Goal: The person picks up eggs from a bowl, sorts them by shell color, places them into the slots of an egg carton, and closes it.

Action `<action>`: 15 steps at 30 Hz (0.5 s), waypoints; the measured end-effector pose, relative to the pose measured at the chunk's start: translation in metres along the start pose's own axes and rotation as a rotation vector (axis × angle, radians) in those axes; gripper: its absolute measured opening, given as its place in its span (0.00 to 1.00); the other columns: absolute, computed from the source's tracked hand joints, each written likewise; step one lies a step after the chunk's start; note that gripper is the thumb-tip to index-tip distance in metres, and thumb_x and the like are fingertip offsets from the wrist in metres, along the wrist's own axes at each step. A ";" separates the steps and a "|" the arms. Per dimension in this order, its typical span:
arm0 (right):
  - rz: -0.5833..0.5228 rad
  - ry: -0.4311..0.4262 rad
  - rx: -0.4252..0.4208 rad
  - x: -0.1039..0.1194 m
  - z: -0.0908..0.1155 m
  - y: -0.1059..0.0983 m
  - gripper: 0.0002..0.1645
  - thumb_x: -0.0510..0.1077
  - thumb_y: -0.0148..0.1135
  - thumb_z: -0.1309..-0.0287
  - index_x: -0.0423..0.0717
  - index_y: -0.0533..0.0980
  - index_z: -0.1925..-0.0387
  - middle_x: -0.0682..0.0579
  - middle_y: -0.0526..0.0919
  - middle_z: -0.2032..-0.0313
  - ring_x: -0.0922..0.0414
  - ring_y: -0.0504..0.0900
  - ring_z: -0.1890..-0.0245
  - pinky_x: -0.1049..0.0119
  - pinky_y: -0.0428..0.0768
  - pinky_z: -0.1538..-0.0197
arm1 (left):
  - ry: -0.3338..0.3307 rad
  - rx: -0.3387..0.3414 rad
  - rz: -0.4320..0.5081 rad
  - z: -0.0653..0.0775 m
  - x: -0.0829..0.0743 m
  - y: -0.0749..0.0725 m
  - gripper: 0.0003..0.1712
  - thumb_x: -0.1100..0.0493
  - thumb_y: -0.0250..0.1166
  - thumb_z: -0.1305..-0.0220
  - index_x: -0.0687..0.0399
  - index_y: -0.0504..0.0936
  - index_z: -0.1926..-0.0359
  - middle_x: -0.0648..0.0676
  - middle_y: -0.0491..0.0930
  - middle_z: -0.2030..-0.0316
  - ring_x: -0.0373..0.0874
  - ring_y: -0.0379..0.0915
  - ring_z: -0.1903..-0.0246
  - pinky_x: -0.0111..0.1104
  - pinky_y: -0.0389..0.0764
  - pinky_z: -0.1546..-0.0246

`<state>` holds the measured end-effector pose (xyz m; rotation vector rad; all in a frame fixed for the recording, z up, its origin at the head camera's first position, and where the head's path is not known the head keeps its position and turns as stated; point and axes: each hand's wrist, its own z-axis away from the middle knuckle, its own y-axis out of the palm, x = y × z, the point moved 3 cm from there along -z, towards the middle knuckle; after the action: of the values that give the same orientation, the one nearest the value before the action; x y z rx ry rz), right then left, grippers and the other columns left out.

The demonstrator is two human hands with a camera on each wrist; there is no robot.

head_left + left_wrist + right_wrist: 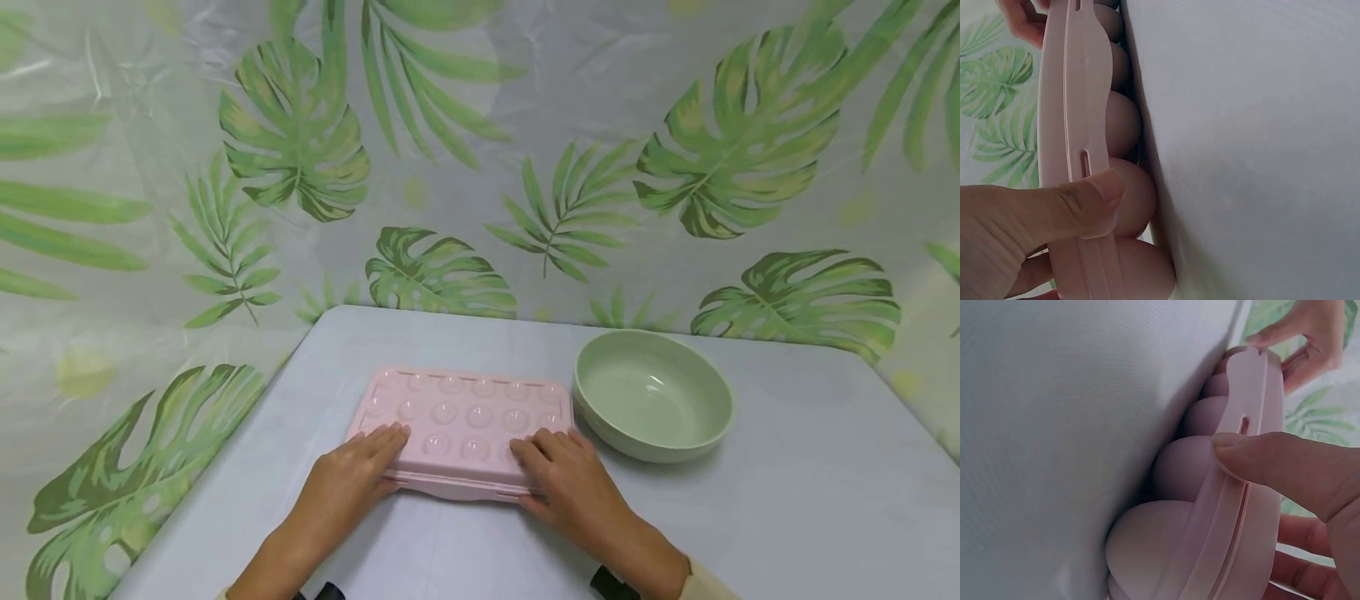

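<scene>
A pink plastic egg carton [459, 425] with a lid of rounded bumps lies on the table, its front latch strip [1090, 81] facing me. My left hand [347, 471] grips its front left corner, fingers over the lid. In the left wrist view the left thumb [1094, 197] presses the end of the strip. At the front right, my right hand [573, 487] grips the carton the same way, its thumb [1241, 453] on the strip in the right wrist view. Rounded egg cups [1188, 465] bulge under the rim. The lid sits down over the base and hides the inside.
A round light green bowl [652, 396] stands just right of the carton, close to its right side. White cloth covers the table [810, 467]. Behind hangs a curtain [450, 192] printed with green leaves, reaching down to the table's back edge.
</scene>
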<state>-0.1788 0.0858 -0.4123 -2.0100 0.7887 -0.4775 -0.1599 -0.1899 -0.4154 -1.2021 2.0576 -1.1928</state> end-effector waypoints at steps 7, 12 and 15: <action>0.051 -0.027 -0.024 0.004 -0.001 0.003 0.31 0.49 0.79 0.69 0.49 0.75 0.59 0.56 0.72 0.68 0.56 0.73 0.69 0.60 0.70 0.62 | 0.071 -0.025 -0.048 0.002 0.001 0.003 0.40 0.55 0.81 0.66 0.60 0.81 0.46 0.54 0.82 0.49 0.47 0.79 0.50 0.41 0.81 0.51; 0.073 -0.041 -0.026 0.006 -0.003 0.002 0.30 0.48 0.79 0.70 0.49 0.73 0.62 0.56 0.71 0.69 0.55 0.71 0.70 0.61 0.68 0.64 | 0.084 -0.030 -0.055 0.000 0.002 0.004 0.39 0.55 0.81 0.65 0.60 0.81 0.46 0.54 0.82 0.49 0.47 0.80 0.50 0.41 0.81 0.52; 0.076 -0.041 -0.021 0.006 -0.004 0.002 0.30 0.48 0.79 0.70 0.49 0.72 0.63 0.55 0.70 0.69 0.55 0.71 0.70 0.61 0.68 0.64 | 0.091 -0.048 -0.062 -0.001 0.002 0.003 0.40 0.55 0.81 0.66 0.60 0.81 0.47 0.55 0.83 0.50 0.47 0.80 0.51 0.41 0.82 0.54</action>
<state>-0.1772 0.0782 -0.4112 -1.9953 0.8451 -0.3844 -0.1631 -0.1910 -0.4178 -1.2633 2.1401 -1.2545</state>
